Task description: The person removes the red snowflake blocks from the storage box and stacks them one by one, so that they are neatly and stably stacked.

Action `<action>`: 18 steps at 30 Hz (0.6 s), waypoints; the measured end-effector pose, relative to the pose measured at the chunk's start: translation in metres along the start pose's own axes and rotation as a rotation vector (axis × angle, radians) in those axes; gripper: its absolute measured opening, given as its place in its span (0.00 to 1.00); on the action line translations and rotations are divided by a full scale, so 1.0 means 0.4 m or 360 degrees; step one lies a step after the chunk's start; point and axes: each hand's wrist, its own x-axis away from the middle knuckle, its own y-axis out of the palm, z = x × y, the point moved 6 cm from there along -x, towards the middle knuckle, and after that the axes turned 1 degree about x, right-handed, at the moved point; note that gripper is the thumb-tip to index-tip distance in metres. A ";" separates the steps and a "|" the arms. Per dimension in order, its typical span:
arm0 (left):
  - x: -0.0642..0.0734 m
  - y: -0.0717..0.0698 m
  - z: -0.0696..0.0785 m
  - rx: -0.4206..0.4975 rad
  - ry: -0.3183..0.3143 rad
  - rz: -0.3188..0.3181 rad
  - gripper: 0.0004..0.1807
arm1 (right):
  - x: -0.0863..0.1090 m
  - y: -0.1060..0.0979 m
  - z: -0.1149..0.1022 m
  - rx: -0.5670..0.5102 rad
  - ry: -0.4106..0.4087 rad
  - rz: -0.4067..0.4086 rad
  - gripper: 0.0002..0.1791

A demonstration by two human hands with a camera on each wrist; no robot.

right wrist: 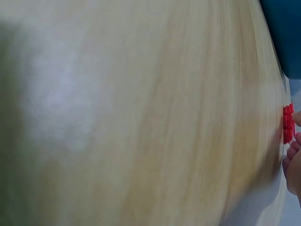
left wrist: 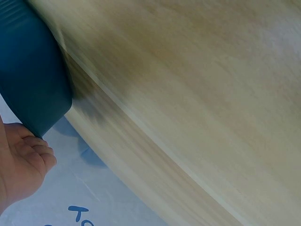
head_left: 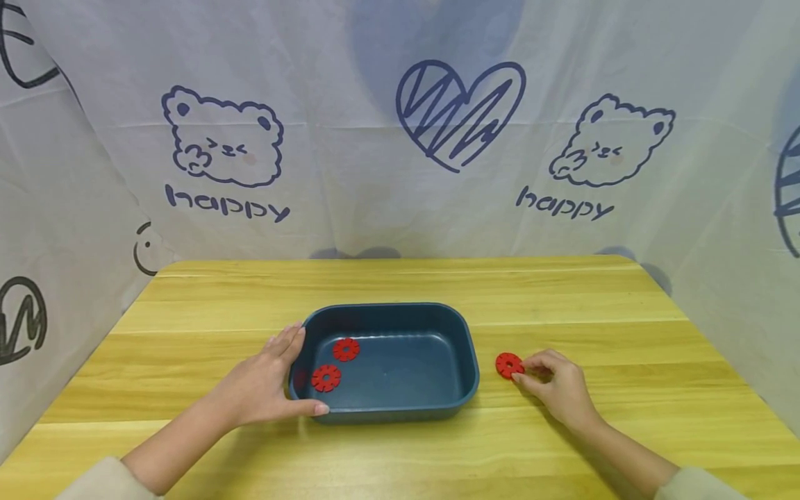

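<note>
A dark blue rectangular plastic bin [head_left: 400, 415] stands on the table. My left hand [head_left: 269, 382] holds its left end, the thumb along the front rim and the fingers at the left rim. The left wrist view shows the fingers [left wrist: 40, 150] bent at the bin's edge. Inside lie two red notched discs, a far one [head_left: 346, 349] and a near one [head_left: 326, 378], flat on the floor's left side. Right of the bin, my right hand [head_left: 559, 389] pinches another red notched disc [head_left: 507, 365] between thumb and fingers, close over the tabletop. This disc [right wrist: 288, 125] shows edge-on in the right wrist view.
The light wooden table [head_left: 400, 465] ends in a straight back edge with rounded corners. Behind it and at both sides hangs a pale cloth [head_left: 350, 173] printed with bears, hearts and lettering.
</note>
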 end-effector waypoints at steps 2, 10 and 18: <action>0.000 0.000 0.001 0.0000 0.0000 -0.0001 0.64 | 0.001 -0.001 0.001 -0.0013 0.0004 0.0000 0.09; 0.000 0.001 0.001 -0.0004 0.0002 -0.0002 0.64 | 0.003 0.000 0.006 -0.0029 0.0025 -0.0031 0.09; 0.000 -0.001 0.004 -0.0010 0.0010 0.0004 0.64 | 0.003 0.001 0.008 -0.0022 0.0015 -0.0027 0.09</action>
